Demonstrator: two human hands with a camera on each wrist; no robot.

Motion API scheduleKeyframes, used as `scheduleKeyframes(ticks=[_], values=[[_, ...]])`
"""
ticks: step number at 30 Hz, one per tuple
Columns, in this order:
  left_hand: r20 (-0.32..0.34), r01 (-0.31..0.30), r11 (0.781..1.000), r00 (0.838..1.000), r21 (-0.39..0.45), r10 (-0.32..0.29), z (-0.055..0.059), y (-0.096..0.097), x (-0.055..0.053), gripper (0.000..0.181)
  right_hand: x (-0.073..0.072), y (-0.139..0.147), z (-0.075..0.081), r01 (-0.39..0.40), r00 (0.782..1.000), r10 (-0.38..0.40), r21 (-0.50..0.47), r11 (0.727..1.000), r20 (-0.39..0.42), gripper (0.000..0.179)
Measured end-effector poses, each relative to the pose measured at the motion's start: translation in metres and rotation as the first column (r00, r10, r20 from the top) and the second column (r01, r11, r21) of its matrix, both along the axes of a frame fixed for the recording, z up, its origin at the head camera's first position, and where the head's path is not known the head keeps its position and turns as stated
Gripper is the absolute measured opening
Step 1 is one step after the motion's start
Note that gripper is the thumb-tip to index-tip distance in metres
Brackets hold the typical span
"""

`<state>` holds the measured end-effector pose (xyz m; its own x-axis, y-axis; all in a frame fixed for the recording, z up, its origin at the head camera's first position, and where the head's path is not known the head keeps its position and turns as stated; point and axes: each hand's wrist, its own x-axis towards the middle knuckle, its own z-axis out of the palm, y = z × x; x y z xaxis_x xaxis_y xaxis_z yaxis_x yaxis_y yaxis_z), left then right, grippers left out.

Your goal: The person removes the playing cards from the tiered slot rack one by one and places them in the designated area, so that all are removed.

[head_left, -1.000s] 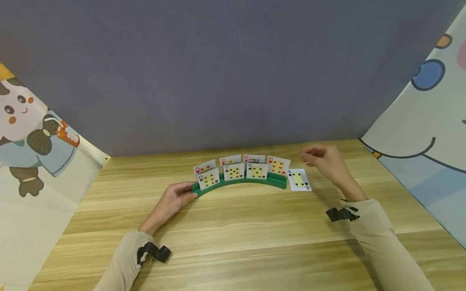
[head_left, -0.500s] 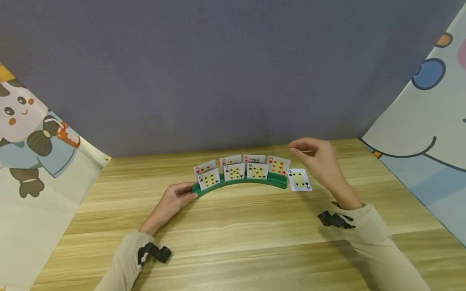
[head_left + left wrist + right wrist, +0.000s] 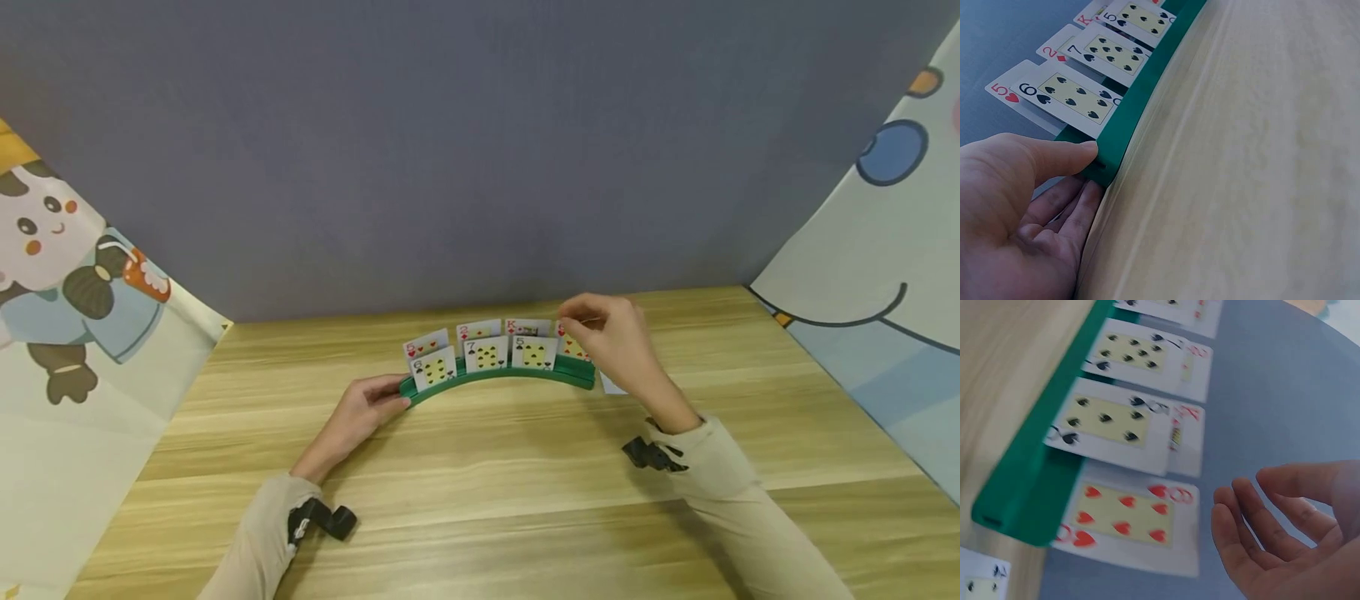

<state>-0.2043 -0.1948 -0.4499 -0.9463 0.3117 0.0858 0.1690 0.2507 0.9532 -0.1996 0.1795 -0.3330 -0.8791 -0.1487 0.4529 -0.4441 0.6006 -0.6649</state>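
Observation:
A curved green card holder (image 3: 576, 373) stands on the table with two rows of playing cards. My left hand (image 3: 363, 412) grips its left end, thumb in front and fingers behind. In front stand the six of spades (image 3: 1069, 97), seven of spades (image 3: 1110, 55) and five of spades (image 3: 1107, 419). Behind are the five of hearts (image 3: 1007, 90), two of diamonds (image 3: 1054, 47), king of diamonds (image 3: 1188, 444) and six of hearts (image 3: 1125, 512). My right hand (image 3: 618, 342) hovers by the six of hearts' top edge, fingers loosely bent around nothing.
A four of spades (image 3: 612, 386) lies on the wooden table (image 3: 480, 483) just right of the holder, mostly hidden by my right hand in the head view. A grey panel (image 3: 480, 167) rises behind, with cartoon-printed panels at both sides.
My right hand has moved left, from above the four of spades to the six of hearts, and now overlaps both in the head view. My left hand keeps its grip on the holder.

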Motion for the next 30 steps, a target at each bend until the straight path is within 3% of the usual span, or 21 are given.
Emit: scheduleKeyframes(ticks=[13,20,30], values=[[-0.003,-0.006,1.0,1.0,-0.031,0.006,0.001,0.0,0.0,0.04,-0.006,-0.012,-0.022,-0.076,0.995,0.085,0.133,0.988,-0.06,0.014],[-0.007,-0.001,1.0,1.0,-0.029,0.001,0.001,0.0,0.0,0.04,-0.008,-0.013,-0.026,-0.111,0.989,0.132,0.257,0.96,-0.067,0.017],[0.0,0.002,1.0,1.0,-0.02,-0.002,0.001,0.0,0.0,0.04,-0.008,-0.015,-0.03,-0.116,0.99,0.136,0.302,0.946,-0.045,0.016]])
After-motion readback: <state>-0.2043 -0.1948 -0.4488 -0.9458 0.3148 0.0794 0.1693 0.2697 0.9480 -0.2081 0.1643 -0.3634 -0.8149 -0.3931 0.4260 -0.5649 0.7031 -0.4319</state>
